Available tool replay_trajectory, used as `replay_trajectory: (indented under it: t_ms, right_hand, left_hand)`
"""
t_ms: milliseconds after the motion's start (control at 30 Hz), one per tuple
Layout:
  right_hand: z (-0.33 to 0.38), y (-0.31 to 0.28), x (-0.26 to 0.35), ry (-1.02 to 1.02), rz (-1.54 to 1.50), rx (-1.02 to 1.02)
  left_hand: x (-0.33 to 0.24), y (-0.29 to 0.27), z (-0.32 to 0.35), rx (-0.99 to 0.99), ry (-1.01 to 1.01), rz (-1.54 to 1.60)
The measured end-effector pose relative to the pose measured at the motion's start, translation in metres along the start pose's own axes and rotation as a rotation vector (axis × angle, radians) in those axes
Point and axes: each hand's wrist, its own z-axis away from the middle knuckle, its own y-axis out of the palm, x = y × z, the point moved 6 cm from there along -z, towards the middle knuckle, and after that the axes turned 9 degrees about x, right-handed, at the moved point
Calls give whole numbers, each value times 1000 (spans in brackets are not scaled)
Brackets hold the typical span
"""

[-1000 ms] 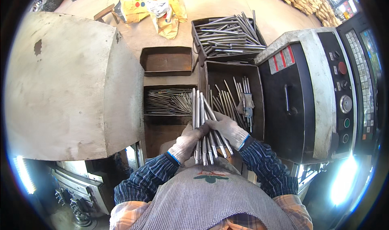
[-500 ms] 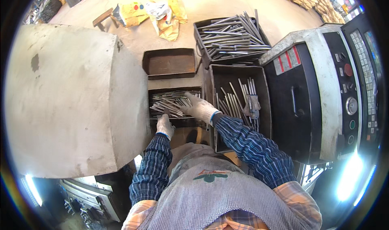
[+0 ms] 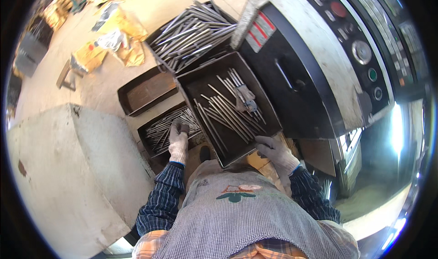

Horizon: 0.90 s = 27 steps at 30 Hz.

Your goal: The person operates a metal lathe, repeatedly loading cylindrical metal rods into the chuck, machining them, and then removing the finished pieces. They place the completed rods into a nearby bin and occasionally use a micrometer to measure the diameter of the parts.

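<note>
- Pale floor [image 3: 102, 88] spreads behind the work in my head view, bending toward the fisheye rim.
- On the left hand [image 3: 179, 140], gloved, I see the fingers gathered above the near small tray [image 3: 142, 135]; I cannot tell whether they grip anything.
- On the right hand [image 3: 276, 154], also gloved, I read the fingers as loosely curved, thumb and fingertips apart, just beside the near right corner of the black tray [image 3: 194, 82]; contact with the rim I cannot confirm.
- Under and beyond the left fingers I have thin rods [image 3: 162, 129] lying crisscross in that small tray.
- Between the hands, the metal rods [image 3: 228, 113] lie slanted inside the black tray, with a grey bundle [image 3: 245, 97] resting on some of them.
- Just past it, I see a rusty tray [image 3: 148, 92] and, to its right, a heaped pile of thicker bars [image 3: 196, 31].
- Farther right stands a dark machine door [image 3: 292, 63], then a panel with a red button [image 3: 338, 9] and a green button [image 3: 372, 75].
- Off left I get a scuffed pale housing [image 3: 105, 163]; yellow bags [image 3: 130, 54] lie well beyond it.
</note>
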Motion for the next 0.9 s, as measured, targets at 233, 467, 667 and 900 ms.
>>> replay_trajectory:
  t_ms: [233,467,667,900]
  right_hand:
    - [84,-15,-70,77,-308,-359]
    - [137,14,-154,108,-440,-538]
    - [190,35,-148,179,-618,-646]
    - [209,39,-171,182,-567,-695]
  left_hand:
    - [-121,117,-20,482,571,-828]
    - [13,230,-10,1091,744,-1790]
    - [51,259,-21,979,737,-1880]
    - [67,276,-23,1014,868,-2105]
